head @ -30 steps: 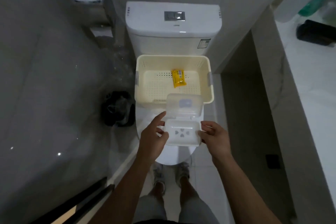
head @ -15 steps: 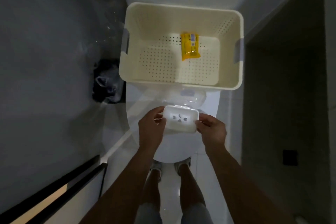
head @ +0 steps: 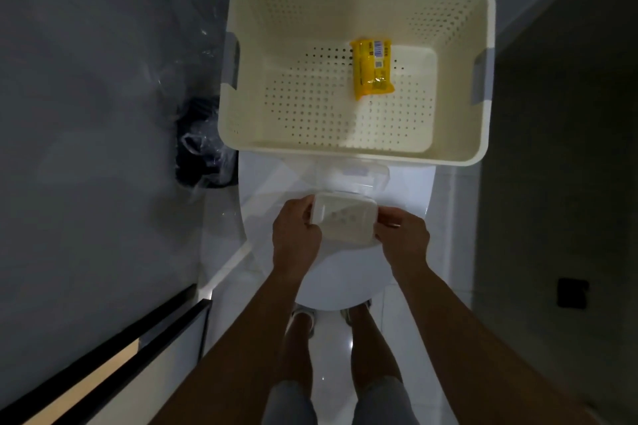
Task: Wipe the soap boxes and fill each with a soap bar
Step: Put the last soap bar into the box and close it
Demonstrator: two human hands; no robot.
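Note:
A white soap box (head: 343, 219) sits on the closed toilet lid (head: 331, 279), its clear hinged lid (head: 359, 176) folded back toward the basket. My left hand (head: 297, 235) grips the box's left end and my right hand (head: 402, 235) pinches its right end. The box's tray shows small drain holes and holds nothing. Behind it stands a cream perforated basket (head: 241, 128). Inside the basket lies one yellow wrapped soap bar (head: 372, 67), toward the far right of the floor.
A dark bin with a plastic liner (head: 202, 155) stands on the floor left of the toilet. A grey wall runs along the left, with a black-framed edge (head: 114, 338) at lower left. A dark wall closes the right side. My feet are below the toilet's front.
The view has tilted down and drawn closer, so the cistern has left the frame. Both hands stay on the box's ends, and the clear lid has dropped from upright to folded back.

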